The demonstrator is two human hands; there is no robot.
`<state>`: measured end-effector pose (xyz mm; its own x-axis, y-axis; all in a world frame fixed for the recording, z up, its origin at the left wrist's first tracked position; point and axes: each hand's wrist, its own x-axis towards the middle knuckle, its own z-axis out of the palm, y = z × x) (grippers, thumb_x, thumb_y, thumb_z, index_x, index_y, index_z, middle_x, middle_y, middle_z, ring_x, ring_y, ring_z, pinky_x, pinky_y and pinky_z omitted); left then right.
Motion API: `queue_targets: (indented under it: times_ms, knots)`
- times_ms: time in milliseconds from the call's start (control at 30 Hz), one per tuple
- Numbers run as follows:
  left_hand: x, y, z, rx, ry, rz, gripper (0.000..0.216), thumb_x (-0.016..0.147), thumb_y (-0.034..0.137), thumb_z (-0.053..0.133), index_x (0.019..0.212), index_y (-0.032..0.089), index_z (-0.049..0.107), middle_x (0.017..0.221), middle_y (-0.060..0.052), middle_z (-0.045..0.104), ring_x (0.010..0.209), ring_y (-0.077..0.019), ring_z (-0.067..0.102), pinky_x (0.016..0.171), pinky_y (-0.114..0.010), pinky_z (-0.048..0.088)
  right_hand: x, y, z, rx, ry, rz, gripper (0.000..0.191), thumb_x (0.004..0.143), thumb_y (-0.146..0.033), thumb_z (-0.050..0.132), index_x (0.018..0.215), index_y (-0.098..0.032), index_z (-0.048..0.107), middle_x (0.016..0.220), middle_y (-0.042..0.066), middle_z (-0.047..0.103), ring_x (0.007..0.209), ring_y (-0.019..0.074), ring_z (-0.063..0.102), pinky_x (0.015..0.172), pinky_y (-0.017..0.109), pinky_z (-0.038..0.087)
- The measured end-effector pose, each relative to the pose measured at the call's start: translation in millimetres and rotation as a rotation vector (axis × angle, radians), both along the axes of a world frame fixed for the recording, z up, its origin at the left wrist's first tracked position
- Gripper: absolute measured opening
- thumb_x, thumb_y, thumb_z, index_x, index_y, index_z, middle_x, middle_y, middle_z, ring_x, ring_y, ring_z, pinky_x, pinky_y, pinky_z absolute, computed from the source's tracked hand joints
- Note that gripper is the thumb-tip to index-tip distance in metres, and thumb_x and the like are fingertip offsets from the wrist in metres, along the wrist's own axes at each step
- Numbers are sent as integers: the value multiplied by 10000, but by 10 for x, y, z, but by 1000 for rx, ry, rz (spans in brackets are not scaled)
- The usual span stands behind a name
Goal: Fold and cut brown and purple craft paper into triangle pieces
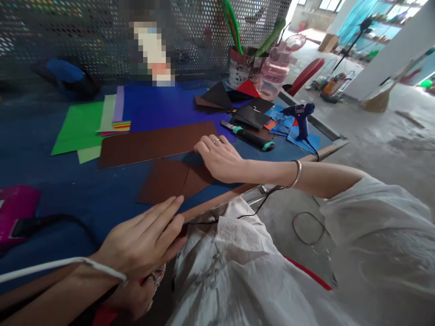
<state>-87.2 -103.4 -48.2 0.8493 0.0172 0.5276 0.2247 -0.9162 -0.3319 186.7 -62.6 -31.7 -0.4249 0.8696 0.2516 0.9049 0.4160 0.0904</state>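
A folded brown paper sheet (170,179) lies on the blue table top (50,136) near its front edge. My right hand (219,156), with a ring and a wrist bangle, lies with its fingers flat on the far right corner of the fold, pressing it down. My left hand (142,240) has its fingers stretched out together, the tips touching the near corner of the same sheet. A larger brown sheet (149,145) lies just beyond. Neither hand holds anything.
Green, purple and striped paper sheets (88,124) lie at the left, dark folded pieces (234,106) behind. A utility knife (249,136) and a blue glue gun (301,115) sit at the right, its cord hanging off the edge. A pink bag (15,210) is at the far left, a pink bottle (275,72) at the back.
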Motion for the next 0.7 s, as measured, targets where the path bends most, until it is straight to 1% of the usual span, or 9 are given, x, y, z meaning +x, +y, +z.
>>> queue_targets:
  times_ms: [133, 233, 300, 400, 500, 567, 633, 700]
  knots:
    - [-13, 7, -16, -7, 9, 3, 229, 1003, 202, 620, 1177, 68, 682, 1317, -230, 757, 1140, -302, 779, 950, -383, 628, 198, 8, 30, -29, -13, -71, 321, 1059, -128, 357, 1282, -111, 586, 1244, 177, 638, 1157, 319, 550, 960, 446, 389]
    - [-8, 6, -12, -4, 11, 17, 226, 1012, 210, 593, 1172, 80, 686, 1307, -222, 763, 1132, -301, 782, 941, -382, 631, 186, 0, 103, -23, -37, -69, 323, 1055, -121, 362, 1283, -108, 589, 1255, 183, 637, 1161, 321, 551, 960, 451, 388]
    - [15, 2, 27, 10, 12, 6, 215, 1021, 213, 567, 1135, 79, 690, 1263, -224, 779, 1091, -297, 794, 904, -374, 638, 61, -11, 152, 13, -31, -52, 333, 1038, -85, 370, 1290, -109, 587, 1272, 178, 636, 1179, 317, 555, 970, 452, 395]
    - [71, -11, 134, 34, 29, -11, 212, 1029, 204, 545, 1097, 64, 690, 1179, -228, 801, 1011, -289, 811, 837, -363, 646, -278, -54, 188, 48, 14, 18, 339, 1039, -67, 376, 1302, -120, 582, 1297, 155, 635, 1208, 296, 564, 982, 440, 421]
    - [120, -25, 229, 37, 22, -12, 218, 1046, 205, 514, 1044, 71, 686, 1020, -193, 823, 881, -270, 818, 784, -356, 647, -631, -116, 180, 0, 13, 165, 356, 1115, -147, 293, 1314, -161, 588, 1282, 114, 653, 1210, 256, 582, 988, 416, 450]
    - [130, -30, 248, 27, 9, -13, 224, 1057, 208, 495, 1005, 93, 680, 923, -161, 819, 816, -254, 811, 769, -348, 646, -767, -142, 159, -40, 12, 201, 365, 1133, -184, 279, 1319, -177, 593, 1287, 92, 657, 1192, 235, 596, 992, 396, 463]
    - [114, -29, 221, 12, 13, -9, 216, 1058, 211, 502, 1019, 93, 679, 947, -165, 821, 851, -257, 814, 791, -346, 649, -794, -141, 130, -54, 14, 191, 349, 1132, -189, 300, 1319, -173, 594, 1291, 86, 654, 1191, 235, 597, 999, 397, 466]
    - [79, -26, 161, -7, 22, 4, 209, 1053, 216, 526, 1081, 78, 680, 1074, -194, 820, 957, -273, 816, 849, -361, 653, -727, -116, 95, -41, 10, 170, 341, 1128, -180, 308, 1315, -160, 592, 1289, 94, 648, 1207, 247, 589, 1007, 412, 464]
